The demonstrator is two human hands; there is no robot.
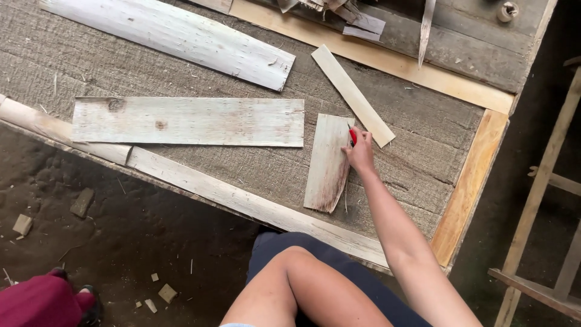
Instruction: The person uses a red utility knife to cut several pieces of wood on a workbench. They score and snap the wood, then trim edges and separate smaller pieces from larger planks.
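At bench centre-right, the right hand [361,152] has its fingers curled tight round a small red marker [352,135], tip down at the top right edge of a short wood piece [328,162]; fingers closed on the tool, heel of the hand resting by the piece's right edge. That piece lies roughly upright on the burlap-covered table [417,163], slightly tilted, lower end darker & rounded. Just beside it to the right, a narrow wood strip [353,94] runs diagonally, its lower end near the knuckles, not touching the piece as far as can be seen. To the left, apart by a gap, a long pale board [187,122] lies flat; a second long board [169,37] sits above it at an angle. Left hand isn't visible, only a bent arm low in frame, so can't tell its state. To mark well, probably: keep the piece from sliding w/ firm downward pressure, steady the wrist on the table, draw in one smooth stroke along the grain.
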